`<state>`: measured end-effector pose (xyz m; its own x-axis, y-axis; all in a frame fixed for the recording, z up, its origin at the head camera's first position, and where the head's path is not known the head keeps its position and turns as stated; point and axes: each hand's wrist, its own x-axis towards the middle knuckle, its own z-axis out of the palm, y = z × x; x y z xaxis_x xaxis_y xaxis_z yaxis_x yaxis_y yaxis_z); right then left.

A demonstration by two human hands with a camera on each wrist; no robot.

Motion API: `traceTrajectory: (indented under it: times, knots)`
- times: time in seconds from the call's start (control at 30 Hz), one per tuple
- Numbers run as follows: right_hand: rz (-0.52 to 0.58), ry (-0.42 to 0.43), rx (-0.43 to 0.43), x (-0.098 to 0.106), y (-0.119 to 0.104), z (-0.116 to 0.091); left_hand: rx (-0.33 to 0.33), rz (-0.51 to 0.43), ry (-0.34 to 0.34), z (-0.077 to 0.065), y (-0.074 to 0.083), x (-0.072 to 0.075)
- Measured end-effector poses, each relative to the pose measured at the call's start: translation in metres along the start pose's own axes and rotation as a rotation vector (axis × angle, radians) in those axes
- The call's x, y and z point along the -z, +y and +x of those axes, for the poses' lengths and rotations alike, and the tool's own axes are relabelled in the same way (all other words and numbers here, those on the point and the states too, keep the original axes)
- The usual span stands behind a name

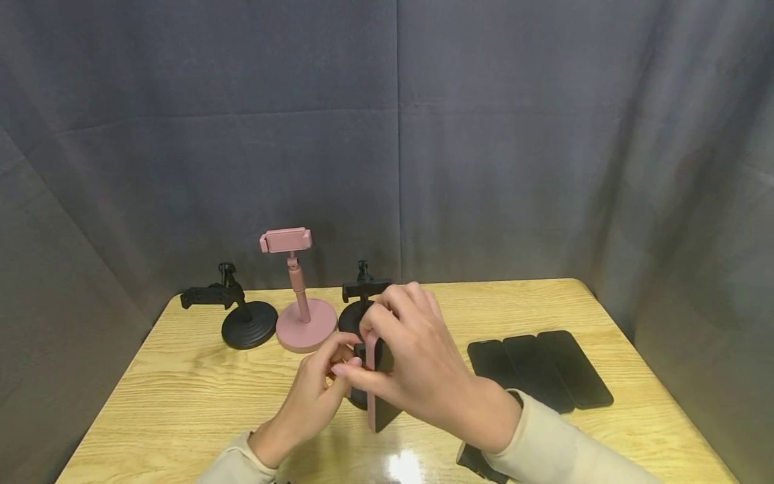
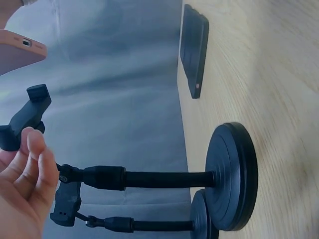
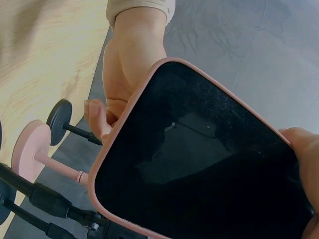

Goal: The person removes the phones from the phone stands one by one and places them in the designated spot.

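Observation:
My right hand (image 1: 423, 363) holds a smartphone in a pink case (image 3: 189, 149) by its edges, its dark screen facing right in the head view. My left hand (image 1: 314, 390) grips the holder clamp (image 2: 31, 112) of a black phone stand, with the fingers behind it. In the left wrist view the phone's lower end, with its charging port, is beside the clamp, and a gap shows between them. The stand's round base (image 2: 232, 177) rests on the table, mostly hidden by the hands and phone in the head view.
Behind the hands stand a pink phone stand (image 1: 305, 316), a black stand (image 1: 248, 326) at its left and another black stand (image 1: 365, 289) at its right. Three dark phones (image 1: 538, 373) lie side by side at right on the wooden table (image 1: 181, 403). Grey curtains surround it.

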<state>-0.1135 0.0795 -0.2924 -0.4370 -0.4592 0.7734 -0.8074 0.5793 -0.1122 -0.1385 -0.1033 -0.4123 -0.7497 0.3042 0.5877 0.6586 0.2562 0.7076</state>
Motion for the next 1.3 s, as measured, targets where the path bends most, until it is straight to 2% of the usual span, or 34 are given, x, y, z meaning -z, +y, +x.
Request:
traceTrajectory:
  times: [0.23,0.43,0.73,1.0,1.3]
  knots:
    - [-0.009,-0.001,-0.022,0.006,0.005,-0.004,0.068,-0.226,-0.076,0.003,0.004,-0.001]
    - [-0.015,0.011,-0.038,0.008,0.009,-0.008,0.159,-0.359,-0.088,0.004,0.006,-0.002]
    - [-0.021,0.013,-0.056,0.011,0.017,-0.014,0.174,-0.537,-0.122,0.006,0.005,-0.003]
    - [-0.044,0.025,-0.059,0.011,0.024,-0.017,0.202,-0.624,-0.133,0.006,0.004,-0.003]
    - [-0.064,0.032,-0.063,0.010,0.031,-0.022,0.196,-0.621,-0.075,0.005,0.003,-0.007]
